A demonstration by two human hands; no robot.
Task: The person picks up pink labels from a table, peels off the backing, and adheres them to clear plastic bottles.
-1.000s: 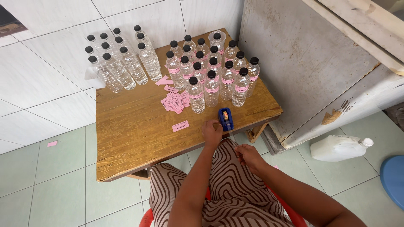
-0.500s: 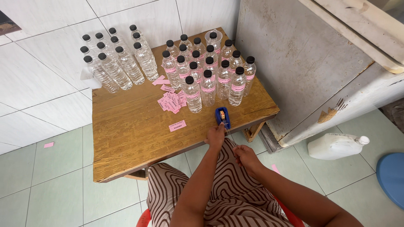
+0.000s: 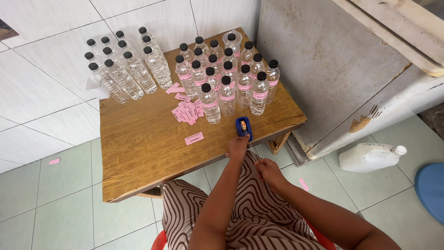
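Left hand (image 3: 237,147) at the near edge of the worktop (image 3: 138,153), just right of frame centre, fingers (image 3: 240,140) curled loosely and touching the near end of the blue tape dispenser (image 3: 243,127); whether truly gripping it or only steadying it, cannot tell. Right hand (image 3: 267,170) lower and to the right, off the worktop and above the lap, fingers (image 3: 259,163) pinched together as if on something thin; too small to make out what, if anything.

Dispenser directly above the left hand in the frame, long axis running up and down the picture, in line with the left forearm. Left hand in contact with it, right hand near but apart, so the left is plainly the nearer.

Further out: single pink label (image 3: 194,138) lying flat to the left of the dispenser, well clear of both hands. Above it, a loose heap of pink labels (image 3: 187,111) near frame centre. Beyond the dispenser, toward the upper middle, a cluster of labelled clear bottles (image 3: 226,78) with black caps and pink bands, nearest of them just above the dispenser. Upper left, a separate group of unlabelled bottles (image 3: 125,67), well apart from the hands. On the floor at right, a white jug (image 3: 370,157) on its side; stray pink slips on the tiles.
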